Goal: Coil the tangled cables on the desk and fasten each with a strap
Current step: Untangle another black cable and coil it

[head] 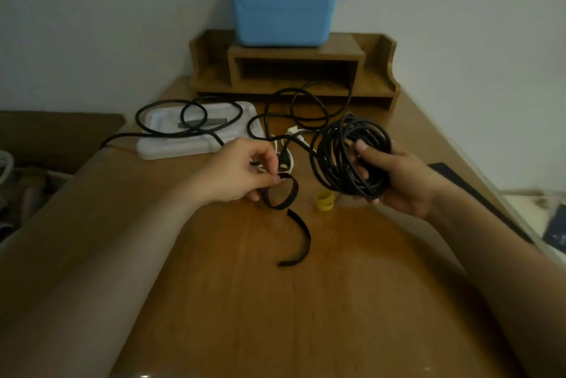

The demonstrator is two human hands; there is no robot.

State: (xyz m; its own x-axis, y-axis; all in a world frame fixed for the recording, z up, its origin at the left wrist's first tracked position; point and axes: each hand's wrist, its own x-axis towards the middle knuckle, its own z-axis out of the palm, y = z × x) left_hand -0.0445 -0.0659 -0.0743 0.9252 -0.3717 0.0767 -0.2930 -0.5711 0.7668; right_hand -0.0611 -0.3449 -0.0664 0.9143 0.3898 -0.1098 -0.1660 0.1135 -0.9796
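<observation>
While my right hand (395, 184) grips the coil (343, 157) of black cable, thumb inside the ring and fingers curled round the bundle, my left hand (242, 172) pinches the black strap (284, 193) between thumb and fingertips. The strap forms a loop at my fingers; its tail curls down toward the desk (275, 301). The coil is held above the desk, right of the strap and apart from it. A yellow roll (324, 200) stands on the desk between the two hands. Behind, a loose cable (190, 120) sprawls across a white tray (196, 144) and the desk. A blue bin (281, 10) sits on a wooden shelf (294, 53) at the far edge.
</observation>
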